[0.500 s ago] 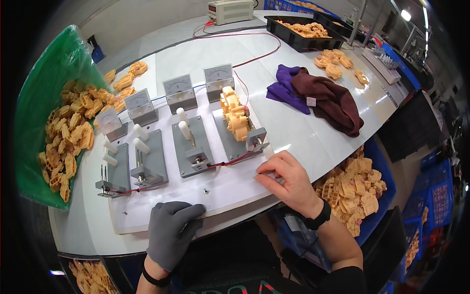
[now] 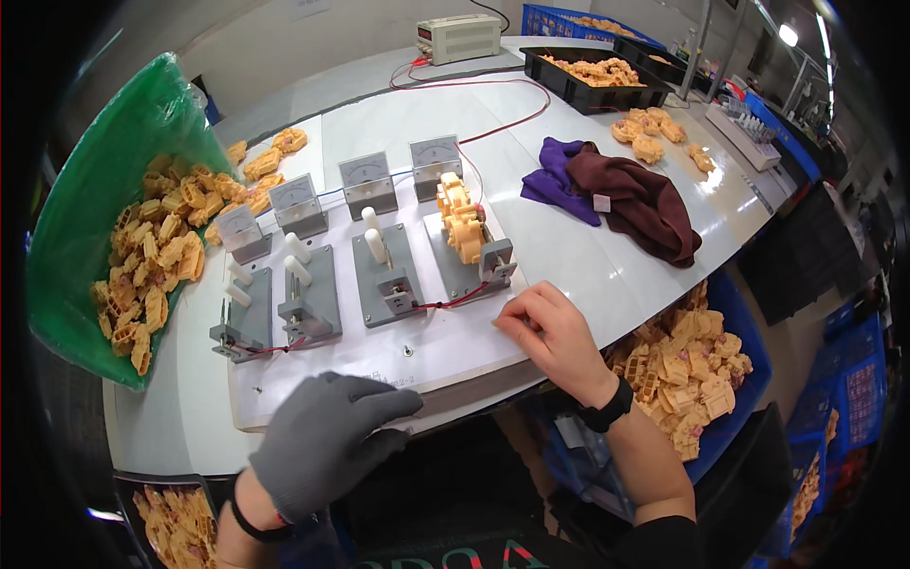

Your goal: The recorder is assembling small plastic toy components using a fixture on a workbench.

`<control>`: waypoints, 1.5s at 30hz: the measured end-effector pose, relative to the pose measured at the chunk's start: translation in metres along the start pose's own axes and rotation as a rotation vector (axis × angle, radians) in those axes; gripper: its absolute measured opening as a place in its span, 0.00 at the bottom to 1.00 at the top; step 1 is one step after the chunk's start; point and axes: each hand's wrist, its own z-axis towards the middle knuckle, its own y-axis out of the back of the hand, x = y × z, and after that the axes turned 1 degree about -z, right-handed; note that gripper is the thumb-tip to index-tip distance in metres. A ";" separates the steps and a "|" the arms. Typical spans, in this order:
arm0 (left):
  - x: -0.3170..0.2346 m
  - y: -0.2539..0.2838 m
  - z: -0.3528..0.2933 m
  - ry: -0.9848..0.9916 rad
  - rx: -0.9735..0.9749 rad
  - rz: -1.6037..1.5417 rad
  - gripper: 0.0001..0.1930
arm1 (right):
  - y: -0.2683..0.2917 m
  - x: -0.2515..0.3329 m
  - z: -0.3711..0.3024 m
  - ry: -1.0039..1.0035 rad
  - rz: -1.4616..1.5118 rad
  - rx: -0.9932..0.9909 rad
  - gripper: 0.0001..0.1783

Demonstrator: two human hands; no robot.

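My left hand [image 2: 327, 438], in a grey glove, hovers over the near edge of a white board [image 2: 441, 358]. Its fingers reach rightward, apart and holding nothing. My bare right hand [image 2: 555, 334] is at the board's right end, with fingers loosely bent and nothing visible between them. Closest to it stands a grey test fixture [image 2: 455, 270] carrying a yellow-orange plastic gear housing [image 2: 462, 223]. Farther left, three similar fixtures hold only white pegs [image 2: 376, 237]. Behind the row are several analog meters [image 2: 366, 182].
A green bin [image 2: 71, 237] of yellow parts leans at the left. A purple and maroon cloth [image 2: 630, 194] lies to the right. Beyond are a power supply [image 2: 459, 40] with red leads and a black tray [image 2: 559, 85] of parts. A blue crate [image 2: 749, 379] of parts sits below the right edge.
My left hand has moved lower and nearer to me, looking larger now. The right hand stays beside the board's right end. The whole view has shifted slightly.
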 end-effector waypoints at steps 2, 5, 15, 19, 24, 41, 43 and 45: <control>-0.021 0.025 0.018 -0.110 0.057 0.159 0.18 | 0.005 -0.003 -0.002 -0.008 -0.036 -0.021 0.08; -0.040 0.053 0.047 -0.267 -0.097 0.369 0.19 | 0.003 0.001 -0.001 -0.149 0.083 -0.070 0.14; 0.026 0.034 0.207 -0.535 0.188 0.655 0.29 | -0.045 0.006 0.027 0.010 0.455 -0.478 0.14; 0.041 0.032 0.208 -0.606 0.102 0.608 0.30 | -0.044 0.024 0.022 0.044 0.465 -0.466 0.10; 0.026 0.006 0.234 -0.499 0.114 0.765 0.23 | -0.029 0.019 0.015 0.052 0.441 -0.512 0.12; -0.148 -0.016 0.179 -0.929 0.102 0.312 0.22 | -0.034 -0.014 0.013 -0.089 0.343 -0.397 0.19; -0.161 -0.041 0.171 -0.984 0.009 0.281 0.24 | -0.046 0.007 0.025 0.138 0.391 -0.579 0.17; -0.182 -0.052 0.161 -0.958 -0.054 0.260 0.29 | -0.045 0.015 0.025 0.335 0.369 -0.825 0.13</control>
